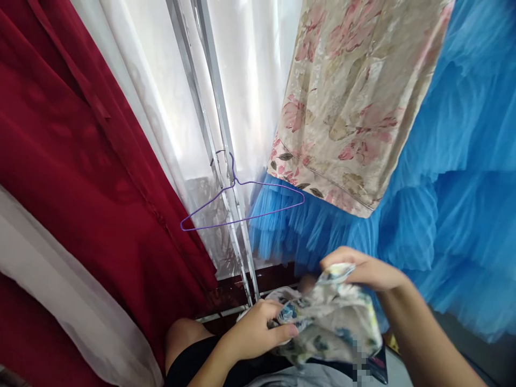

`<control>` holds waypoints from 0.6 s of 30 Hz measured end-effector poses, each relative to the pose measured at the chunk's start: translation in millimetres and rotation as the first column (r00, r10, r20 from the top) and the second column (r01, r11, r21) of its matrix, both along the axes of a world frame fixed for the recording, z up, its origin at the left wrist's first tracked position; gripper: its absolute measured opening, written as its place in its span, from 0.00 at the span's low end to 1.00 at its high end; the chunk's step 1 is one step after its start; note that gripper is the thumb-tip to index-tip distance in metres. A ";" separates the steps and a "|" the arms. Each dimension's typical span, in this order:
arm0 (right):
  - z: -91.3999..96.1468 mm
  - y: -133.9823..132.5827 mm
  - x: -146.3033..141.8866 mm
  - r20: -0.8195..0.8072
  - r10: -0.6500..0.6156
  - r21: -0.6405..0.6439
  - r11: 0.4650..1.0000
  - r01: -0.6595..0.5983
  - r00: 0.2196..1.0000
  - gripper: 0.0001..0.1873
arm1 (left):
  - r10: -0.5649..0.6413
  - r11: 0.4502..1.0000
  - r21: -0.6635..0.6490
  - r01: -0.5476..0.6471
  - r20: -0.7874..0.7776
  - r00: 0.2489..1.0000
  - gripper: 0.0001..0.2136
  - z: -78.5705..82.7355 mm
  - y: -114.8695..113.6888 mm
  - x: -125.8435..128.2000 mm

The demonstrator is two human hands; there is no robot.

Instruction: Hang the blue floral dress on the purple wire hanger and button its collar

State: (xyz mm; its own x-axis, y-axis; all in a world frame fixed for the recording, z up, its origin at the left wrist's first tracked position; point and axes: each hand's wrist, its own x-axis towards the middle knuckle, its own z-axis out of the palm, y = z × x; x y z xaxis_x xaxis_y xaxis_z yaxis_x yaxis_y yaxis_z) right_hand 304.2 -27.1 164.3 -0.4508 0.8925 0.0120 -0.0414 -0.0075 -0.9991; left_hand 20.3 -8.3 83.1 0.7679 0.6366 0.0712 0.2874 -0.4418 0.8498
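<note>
Left hand (260,328) has a pinch on one side of a thin off-white cloth with blue and yellow print (330,328), right hand (368,271) is gripping its upper edge. It's bunched up between them, just above the lap; kinda blurry, so I can't tell what garment it is. Past the hands, a purple thin-wire hanger (236,181) hangs at a silver metal rack (220,115), near a ruffled blue tulle skirt (415,226).
</note>
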 end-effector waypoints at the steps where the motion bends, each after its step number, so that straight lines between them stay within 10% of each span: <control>1: 9.1 -1.0 18.5 -0.010 -0.104 0.052 0.993 0.104 0.995 0.17 | 0.005 0.999 0.044 -0.003 -0.051 0.999 0.15 -4.2 -0.6 -4.6; 6: 41.8 35.2 64.7 -0.046 -0.462 0.180 0.868 0.462 0.886 0.13 | 0.168 0.968 0.183 -0.170 0.027 0.985 0.13 -19.7 1.3 -37.3; 13: 49.9 156.5 52.2 -0.059 -0.531 0.296 0.799 0.523 0.845 0.15 | 0.302 0.889 0.269 -0.372 0.266 0.915 0.06 8.4 2.2 -35.9; 18: 63.6 206.4 39.9 -0.068 -0.455 0.220 0.861 0.458 0.888 0.17 | 0.307 0.906 0.212 -0.368 0.270 0.912 0.07 36.2 -3.5 -5.9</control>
